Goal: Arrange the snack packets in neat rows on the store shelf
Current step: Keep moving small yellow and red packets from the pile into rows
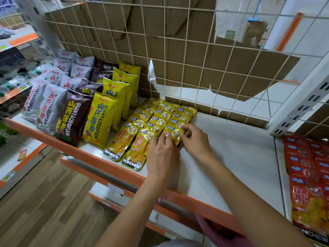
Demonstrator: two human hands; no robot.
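Two yellow rows (122,139) lie finished, left hand (162,154) and right hand (195,141) pinch the third row's front packet (173,133), more shelf (231,148) to fill toward three o'clock.

We see yellow snack packets (160,120) with blue labels. Our shelf (231,157) is white, edged orange.
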